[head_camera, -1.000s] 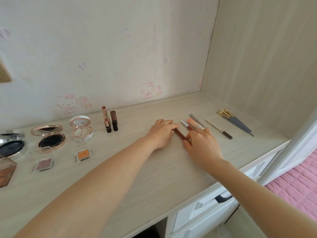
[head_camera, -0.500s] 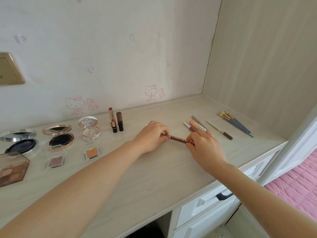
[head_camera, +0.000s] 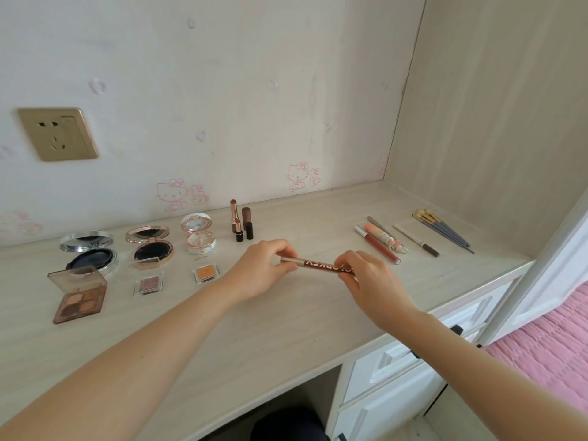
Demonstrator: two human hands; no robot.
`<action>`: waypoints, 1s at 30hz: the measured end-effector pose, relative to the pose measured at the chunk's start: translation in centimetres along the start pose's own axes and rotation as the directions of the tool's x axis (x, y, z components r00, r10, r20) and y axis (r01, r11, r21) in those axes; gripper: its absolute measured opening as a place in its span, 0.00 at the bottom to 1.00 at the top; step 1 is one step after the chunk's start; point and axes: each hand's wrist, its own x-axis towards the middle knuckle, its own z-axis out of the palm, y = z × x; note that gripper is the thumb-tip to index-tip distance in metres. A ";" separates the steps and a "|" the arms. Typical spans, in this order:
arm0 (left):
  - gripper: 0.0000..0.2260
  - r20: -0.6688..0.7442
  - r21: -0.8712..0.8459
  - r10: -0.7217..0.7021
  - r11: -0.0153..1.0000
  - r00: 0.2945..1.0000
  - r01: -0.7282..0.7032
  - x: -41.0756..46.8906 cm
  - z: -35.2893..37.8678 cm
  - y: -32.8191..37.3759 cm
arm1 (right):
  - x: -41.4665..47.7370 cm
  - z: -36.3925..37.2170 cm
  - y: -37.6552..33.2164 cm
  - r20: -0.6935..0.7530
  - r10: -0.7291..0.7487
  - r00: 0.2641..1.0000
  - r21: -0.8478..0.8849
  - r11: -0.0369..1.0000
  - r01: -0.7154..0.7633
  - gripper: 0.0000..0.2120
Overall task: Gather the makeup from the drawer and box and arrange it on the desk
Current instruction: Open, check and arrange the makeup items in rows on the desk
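Observation:
A brown makeup pencil (head_camera: 318, 265) with pale lettering is held level just above the desk (head_camera: 286, 329). My left hand (head_camera: 261, 272) pinches its left end and my right hand (head_camera: 372, 281) pinches its right end. Right of my hands lie a red lip gloss tube (head_camera: 378, 245), a pink tube (head_camera: 383, 235), a grey pencil (head_camera: 377, 223), a cream pencil (head_camera: 415, 240) and a bundle of brushes (head_camera: 444, 230). At the left stand open compacts (head_camera: 92, 254) (head_camera: 152, 249) (head_camera: 199, 237), two lipsticks (head_camera: 241, 224), small eyeshadow pans (head_camera: 148, 284) (head_camera: 205, 272) and a brown palette (head_camera: 81, 297).
White drawers (head_camera: 397, 361) with dark handles sit under the desk's right part. A wood side panel (head_camera: 493, 122) closes the right end. A wall socket (head_camera: 57, 133) is on the wallpaper at the left. Pink bedding (head_camera: 547, 351) lies at the far right.
Both hands lifted the brown pencil off the desk beside the row of tubes and carried it a little left. It turned from slanted to level. The camera tilted up.

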 end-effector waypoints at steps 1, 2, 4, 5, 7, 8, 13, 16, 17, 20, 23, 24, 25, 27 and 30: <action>0.04 -0.011 -0.035 -0.021 0.999 1.000 0.020 -0.5 -0.2 0.0 | -0.1 0.1 -0.3 -0.002 -0.002 1.000 0.012 1.000 0.002 0.07; 0.05 -0.022 -0.072 -0.040 0.997 0.999 0.039 -1.0 -0.4 0.0 | -0.2 0.2 -0.6 -0.003 -0.005 1.000 0.025 1.000 0.005 0.07; 0.06 -0.040 -0.163 -0.086 0.983 0.996 0.078 -1.9 -0.7 0.1 | -0.4 0.3 -1.1 -0.003 -0.018 1.000 0.052 0.998 0.018 0.07; 0.05 -0.049 -0.214 -0.113 0.972 0.992 0.100 -2.4 -0.9 0.2 | -0.5 0.5 -1.5 -0.003 -0.024 1.000 0.065 0.998 0.024 0.07; 0.04 -0.069 -0.305 -0.162 0.943 0.984 0.134 -3.3 -1.4 0.2 | -0.7 0.8 -2.1 -0.009 -0.033 0.999 0.094 0.995 0.034 0.07; 0.03 -0.075 -0.355 -0.181 0.924 0.981 0.143 -3.8 -1.6 0.2 | -0.7 1.0 -2.5 -0.013 -0.040 0.999 0.114 0.993 0.041 0.08; 0.04 -0.108 -0.653 -0.290 0.742 0.951 0.152 -6.2 -2.7 0.0 | -1.3 2.3 -4.8 0.009 -0.029 1.000 0.266 0.964 0.026 0.09; 0.05 -0.151 -0.765 -0.386 0.628 0.910 0.140 -7.1 -3.2 -0.1 | -1.4 3.0 -6.7 0.009 -0.024 1.000 0.361 0.932 0.019 0.09; 0.06 -0.157 -0.795 -0.410 0.593 0.899 0.132 -7.4 -3.3 -0.2 | -1.3 3.2 -7.3 -0.008 -0.030 0.999 0.381 0.924 0.031 0.09; 0.07 -0.165 -0.860 -0.446 0.502 0.880 0.093 -8.1 -3.5 -0.1 | -1.1 3.6 -9.3 -0.066 -0.027 0.997 0.447 0.893 0.054 0.09; 0.09 -0.164 -0.885 -0.454 0.460 0.876 0.073 -9.0 -3.6 0.0 | -1.0 4.1 -11.2 -0.081 -0.017 0.997 0.508 0.859 0.056 0.07; 0.09 -0.163 -0.892 -0.455 0.447 0.875 0.066 -9.1 -3.6 0.1 | -0.9 4.3 -11.6 -0.071 -0.014 0.997 0.523 0.851 0.049 0.06; 0.10 -0.164 -0.897 -0.458 0.438 0.874 0.062 -9.4 -3.8 0.1 | -0.9 4.4 -12.0 -0.052 -0.012 0.999 0.538 0.842 0.038 0.06; 0.10 -0.172 -0.900 -0.473 0.432 0.864 0.057 -9.8 -4.2 -0.1 | -0.9 4.8 -12.7 -0.005 -0.021 1.000 0.561 0.828 0.020 0.06; 0.09 -0.197 -0.893 -0.493 0.447 0.848 0.053 -10.6 -5.1 -0.6 | -0.8 5.3 -13.2 0.048 -0.050 0.998 0.541 0.841 0.016 0.05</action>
